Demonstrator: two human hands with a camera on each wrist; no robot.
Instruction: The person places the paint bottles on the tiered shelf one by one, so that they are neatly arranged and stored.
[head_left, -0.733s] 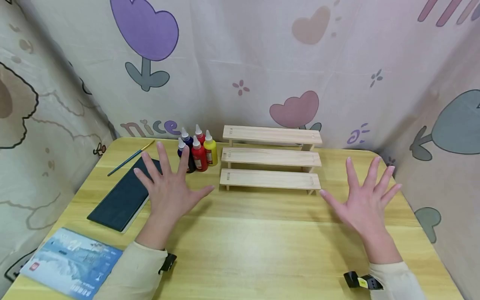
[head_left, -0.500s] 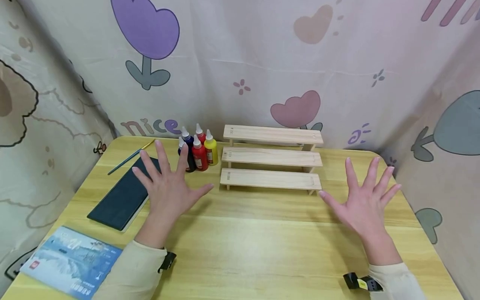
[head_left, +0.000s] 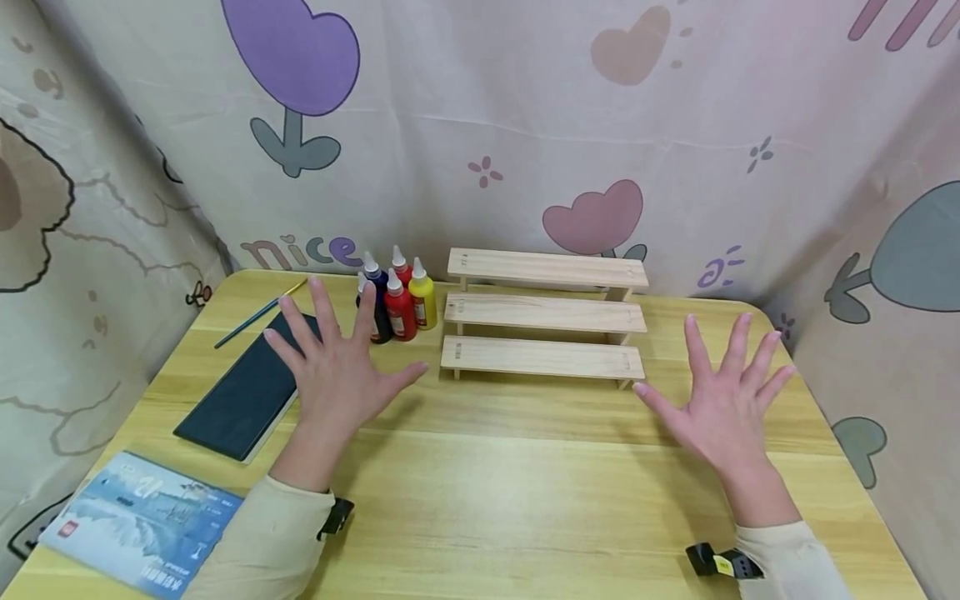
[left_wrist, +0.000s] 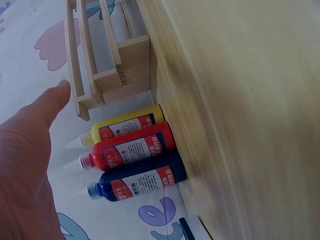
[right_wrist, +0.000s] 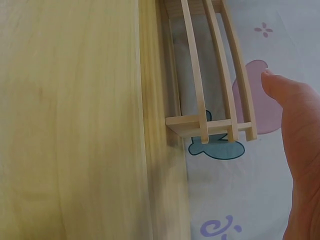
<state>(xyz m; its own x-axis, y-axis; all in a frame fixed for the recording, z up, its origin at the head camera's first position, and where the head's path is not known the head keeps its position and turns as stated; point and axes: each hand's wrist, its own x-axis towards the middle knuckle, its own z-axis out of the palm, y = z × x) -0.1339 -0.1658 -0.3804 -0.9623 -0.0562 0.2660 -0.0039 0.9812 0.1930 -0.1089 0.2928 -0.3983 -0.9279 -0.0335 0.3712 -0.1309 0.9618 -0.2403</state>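
Both hands hover over the table with fingers spread, holding nothing. The left hand (head_left: 337,379) is raised in front of the paint bottles and partly covers a dark flat case (head_left: 240,392). Behind its fingertips several squeeze bottles stand grouped: a red bottle (head_left: 401,312), a yellow bottle (head_left: 423,298) and dark blue ones, one partly hidden by the fingers. In the left wrist view, the yellow, red and a dark blue bottle (left_wrist: 145,177) show their labels. The right hand (head_left: 727,408) is right of a three-tier wooden rack (head_left: 543,312), its thumb pointing toward the rack's lowest shelf.
A paintbrush (head_left: 258,315) lies at the back left beside the dark case. A blue-covered booklet (head_left: 142,525) lies at the table's front left, partly under the left sleeve. A printed cloth (head_left: 480,100) hangs behind the wooden table (head_left: 517,500) and at its sides.
The right hand has shifted very slightly to the left. The left hand stays nearly in place, and the objects on the table have not moved. The head view has tilted a little.
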